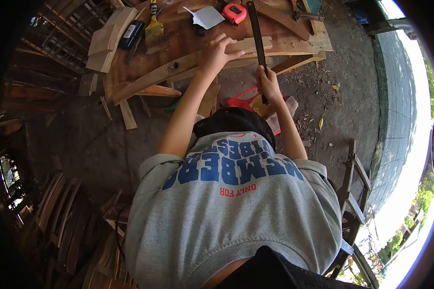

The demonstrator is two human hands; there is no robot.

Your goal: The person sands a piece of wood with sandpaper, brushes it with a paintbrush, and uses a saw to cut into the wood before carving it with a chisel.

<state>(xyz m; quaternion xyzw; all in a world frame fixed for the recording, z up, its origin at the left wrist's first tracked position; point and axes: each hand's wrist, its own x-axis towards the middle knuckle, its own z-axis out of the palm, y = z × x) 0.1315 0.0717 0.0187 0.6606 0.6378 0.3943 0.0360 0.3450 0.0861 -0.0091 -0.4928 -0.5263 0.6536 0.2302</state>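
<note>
My right hand (pixel 269 85) is closed around the lower end of a long, flat, dark metal file (pixel 258 36). The file points away from me and crosses over a pale wooden strip (pixel 248 45) at the near edge of the worktable (pixel 188 45). On the left end of that strip is my left hand (pixel 214 54), its fingers over the top and its thumb along the near side. Under this hand, a long curved wooden piece (pixel 149 83) runs along the table's edge.
A red tape measure (pixel 235 13), a white paper (pixel 206 17), a paintbrush (pixel 154 33) and a dark case (pixel 131 34) lie on the table. Boards (pixel 110 38) stack at its left, and a clamp (pixel 307 16) sits far right. A red plastic thing (pixel 242 98) is below my right hand.
</note>
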